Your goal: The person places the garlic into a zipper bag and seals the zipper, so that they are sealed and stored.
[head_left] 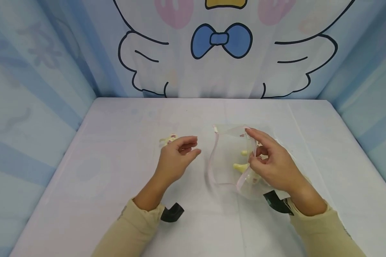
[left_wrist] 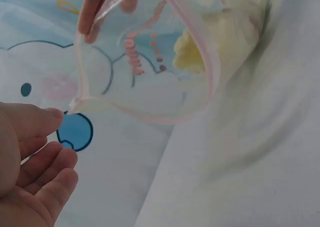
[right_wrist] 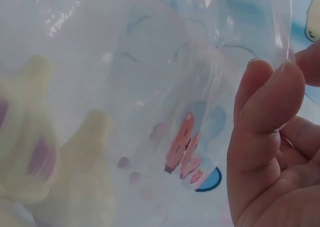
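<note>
The right hand [head_left: 275, 162] pinches the rim of a clear plastic zip bag [head_left: 226, 153] with a pink edge. The bag's mouth gapes toward the left hand. Inside the bag lie pale yellow toy-like pieces [head_left: 240, 167]; the right wrist view shows purple patches on one pale yellow piece [right_wrist: 37, 142]. The left hand [head_left: 177, 157] is held apart from the bag, to its left, its thumb and loosely bent fingers separated with nothing between them. Just behind it, a small pale yellow figure [head_left: 169, 138] lies on the table, partly hidden by that hand.
A white cloth covers the table [head_left: 115, 171]. Beyond its back edge hangs a printed curtain [head_left: 222, 75] with a blue bow, and patterned blue curtains [head_left: 29, 107] line both sides. Black straps [head_left: 173, 213] show at the sleeve cuffs.
</note>
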`<state>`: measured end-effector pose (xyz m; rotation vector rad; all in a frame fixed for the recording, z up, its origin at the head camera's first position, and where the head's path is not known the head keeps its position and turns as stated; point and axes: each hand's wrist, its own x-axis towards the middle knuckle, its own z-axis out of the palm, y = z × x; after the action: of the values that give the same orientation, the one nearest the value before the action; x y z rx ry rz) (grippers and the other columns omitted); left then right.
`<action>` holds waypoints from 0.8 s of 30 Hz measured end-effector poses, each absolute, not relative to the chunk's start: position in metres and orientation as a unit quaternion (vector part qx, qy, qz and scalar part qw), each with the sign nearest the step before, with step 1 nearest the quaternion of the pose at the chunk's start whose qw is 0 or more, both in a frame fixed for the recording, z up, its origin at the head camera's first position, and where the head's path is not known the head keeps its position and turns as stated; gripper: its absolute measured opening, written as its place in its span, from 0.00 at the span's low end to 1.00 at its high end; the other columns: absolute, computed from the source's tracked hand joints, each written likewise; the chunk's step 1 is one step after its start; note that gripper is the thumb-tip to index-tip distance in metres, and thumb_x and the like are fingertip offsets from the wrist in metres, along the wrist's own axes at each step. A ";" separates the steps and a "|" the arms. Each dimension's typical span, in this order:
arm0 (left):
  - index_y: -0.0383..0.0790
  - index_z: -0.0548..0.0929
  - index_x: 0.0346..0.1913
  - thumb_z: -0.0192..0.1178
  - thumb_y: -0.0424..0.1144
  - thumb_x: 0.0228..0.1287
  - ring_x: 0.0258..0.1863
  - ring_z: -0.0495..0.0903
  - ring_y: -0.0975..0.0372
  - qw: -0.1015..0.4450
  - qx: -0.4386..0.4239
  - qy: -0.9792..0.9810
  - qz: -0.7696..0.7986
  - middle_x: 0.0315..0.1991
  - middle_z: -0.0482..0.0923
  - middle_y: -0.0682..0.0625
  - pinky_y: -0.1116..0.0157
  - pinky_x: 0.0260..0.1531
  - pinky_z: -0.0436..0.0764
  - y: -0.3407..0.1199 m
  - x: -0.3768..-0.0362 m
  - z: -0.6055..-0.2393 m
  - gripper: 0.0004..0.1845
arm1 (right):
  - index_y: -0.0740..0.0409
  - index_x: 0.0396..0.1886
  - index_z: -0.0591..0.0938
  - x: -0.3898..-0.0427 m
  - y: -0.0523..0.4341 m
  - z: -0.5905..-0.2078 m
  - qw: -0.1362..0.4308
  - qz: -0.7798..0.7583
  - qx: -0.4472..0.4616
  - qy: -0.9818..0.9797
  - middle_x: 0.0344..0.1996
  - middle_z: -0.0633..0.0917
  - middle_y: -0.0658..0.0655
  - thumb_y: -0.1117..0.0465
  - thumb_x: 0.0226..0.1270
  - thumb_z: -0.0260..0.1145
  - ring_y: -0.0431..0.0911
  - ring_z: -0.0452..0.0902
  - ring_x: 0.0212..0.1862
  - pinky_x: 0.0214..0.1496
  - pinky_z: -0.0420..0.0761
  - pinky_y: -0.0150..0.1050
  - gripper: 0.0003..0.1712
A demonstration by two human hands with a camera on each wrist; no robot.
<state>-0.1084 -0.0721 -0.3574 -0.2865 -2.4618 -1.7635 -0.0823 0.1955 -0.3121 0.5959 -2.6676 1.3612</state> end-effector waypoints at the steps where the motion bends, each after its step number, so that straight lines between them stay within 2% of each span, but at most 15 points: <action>1: 0.33 0.84 0.55 0.71 0.32 0.61 0.51 0.83 0.57 0.060 -0.085 -0.817 -0.568 0.51 0.84 0.45 0.65 0.51 0.81 -0.074 -0.110 -0.359 0.19 | 0.61 0.74 0.67 -0.082 0.196 -0.312 0.044 0.446 0.195 -0.872 0.69 0.71 0.58 0.75 0.64 0.62 0.43 0.73 0.36 0.31 0.79 0.28 0.38; 7: 0.31 0.81 0.58 0.71 0.34 0.61 0.53 0.80 0.52 0.096 -0.013 -0.850 -0.518 0.53 0.82 0.41 0.58 0.56 0.78 -0.085 -0.120 -0.366 0.23 | 0.61 0.74 0.67 -0.082 0.195 -0.312 0.039 0.452 0.191 -0.870 0.69 0.70 0.58 0.75 0.64 0.62 0.43 0.73 0.36 0.32 0.79 0.29 0.38; 15: 0.29 0.83 0.55 0.72 0.30 0.58 0.49 0.79 0.48 0.189 0.012 -0.848 -0.496 0.49 0.80 0.37 0.54 0.50 0.79 -0.090 -0.129 -0.383 0.21 | 0.60 0.75 0.67 -0.082 0.195 -0.311 0.038 0.450 0.188 -0.872 0.69 0.70 0.58 0.75 0.64 0.62 0.43 0.73 0.36 0.32 0.79 0.28 0.38; 24: 0.29 0.84 0.53 0.73 0.32 0.58 0.52 0.76 0.44 0.190 0.032 -0.870 -0.455 0.51 0.80 0.36 0.49 0.53 0.74 -0.094 -0.136 -0.394 0.21 | 0.61 0.74 0.67 -0.082 0.195 -0.311 0.037 0.457 0.189 -0.868 0.67 0.71 0.59 0.75 0.64 0.62 0.43 0.72 0.37 0.31 0.78 0.28 0.38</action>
<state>-0.1360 -0.0937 -0.3941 0.0892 -2.4444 -1.2788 -0.0818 0.1955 -0.3114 0.5805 -2.6651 1.4033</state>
